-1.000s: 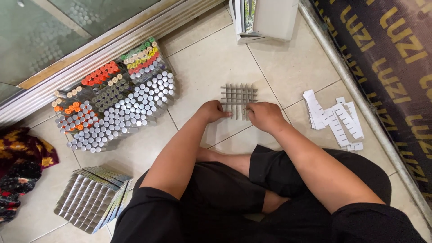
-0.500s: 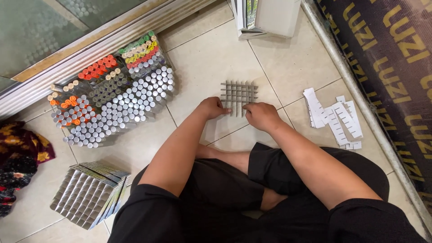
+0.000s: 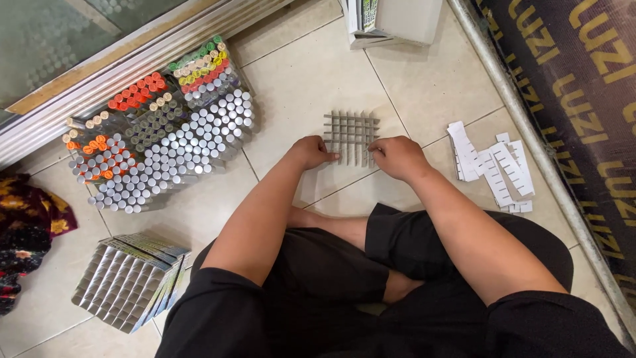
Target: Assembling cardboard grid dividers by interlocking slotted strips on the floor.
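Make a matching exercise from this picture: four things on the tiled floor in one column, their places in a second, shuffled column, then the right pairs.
Things
1. cardboard divider grid
2. loose slotted card strips
3. cluster of capped tubes
4. boxed grid stack

Places
A. beside the person's left knee
B. far left, by the door track
C. between the left hand and right hand
D. right of the right hand

Pairs: 1-C, 2-D, 3-B, 4-A

Place: small shop or home workshop floor, packing corner.
Evidence: tiled floor (image 3: 424, 86); massed capped tubes (image 3: 159, 146); cardboard divider strips (image 3: 493, 166); sliding-door track (image 3: 132, 73).
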